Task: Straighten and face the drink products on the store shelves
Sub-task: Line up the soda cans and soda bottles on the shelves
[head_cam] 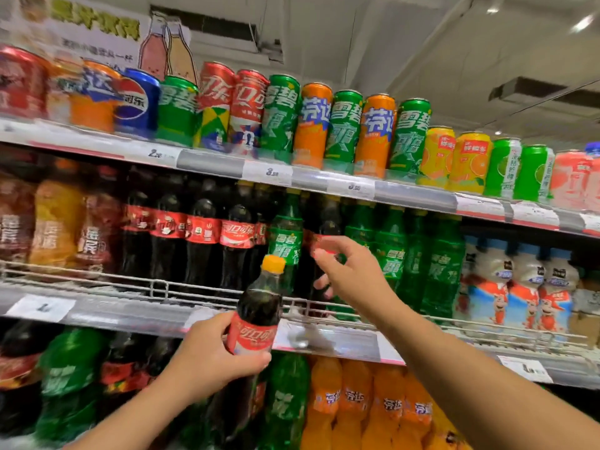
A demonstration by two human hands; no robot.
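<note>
Head view: my left hand (207, 355) grips a cola bottle (258, 316) off-shelf — my right hand (349, 271), fingers spread, reaches the middle shelf (130, 289) to clear space.

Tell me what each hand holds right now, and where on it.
The left hand grips the cola bottle around its red label. The right hand reaches toward a shelved dark bottle; whether it grips it cannot be told.

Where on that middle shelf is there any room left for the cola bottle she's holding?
Only the dark gap behind the right hand, between the green bottle and the green row to its right. The cola row is packed tight.
</note>
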